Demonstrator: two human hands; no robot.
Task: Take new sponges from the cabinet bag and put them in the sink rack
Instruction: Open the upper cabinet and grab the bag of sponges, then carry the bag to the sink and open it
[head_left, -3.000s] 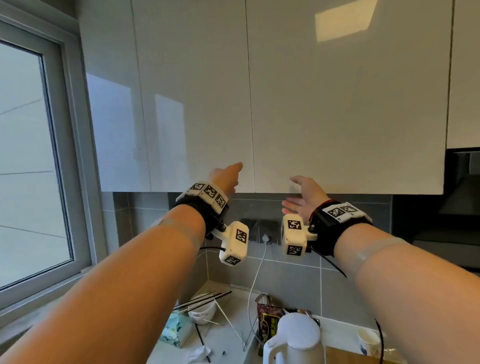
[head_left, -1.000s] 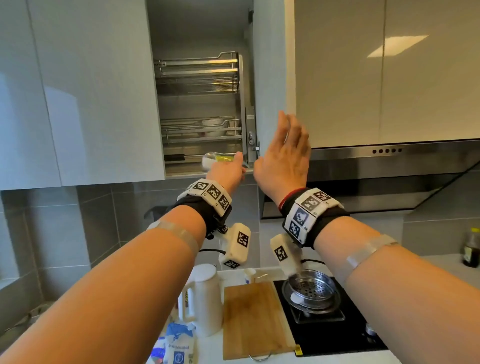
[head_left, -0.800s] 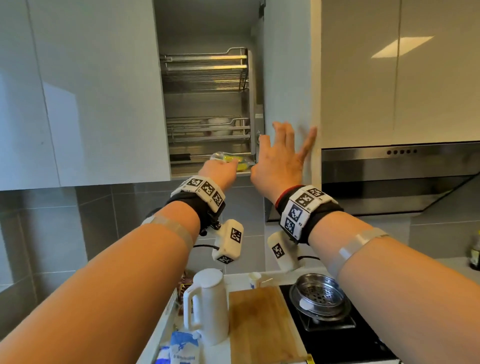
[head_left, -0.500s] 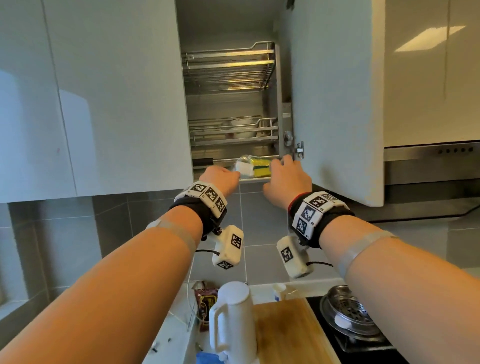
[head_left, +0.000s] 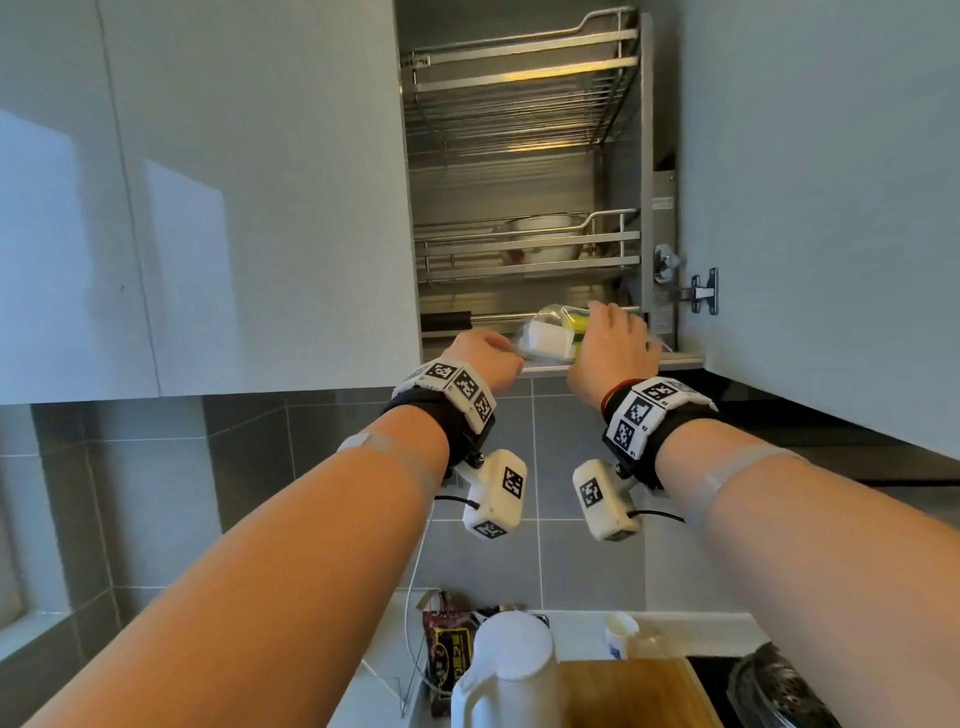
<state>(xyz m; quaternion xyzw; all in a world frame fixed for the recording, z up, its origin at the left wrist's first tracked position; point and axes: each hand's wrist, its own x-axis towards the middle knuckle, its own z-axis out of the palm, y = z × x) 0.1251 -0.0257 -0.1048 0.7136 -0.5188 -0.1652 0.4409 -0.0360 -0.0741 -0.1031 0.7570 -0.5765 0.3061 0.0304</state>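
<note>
A clear plastic bag of sponges (head_left: 550, 335), white and yellow-green inside, lies on the bottom shelf (head_left: 675, 358) of the open upper cabinet. My left hand (head_left: 485, 356) is closed on the bag's left end. My right hand (head_left: 613, 348) rests over the bag's right side with the fingers curled on it, covering that part. The sink rack is out of view.
The open cabinet door (head_left: 821, 208) hangs at the right, close to my right arm. Wire racks (head_left: 524, 249) with a bowl fill the cabinet above the bag. Below stand a white kettle (head_left: 506, 670), a wooden cutting board (head_left: 634, 691), a snack packet (head_left: 449, 654) and a strainer pot (head_left: 779, 691).
The cabinet door went from shut to swung wide open. My right hand left the door and came down onto the bag; my left hand stayed on the bag's left end.
</note>
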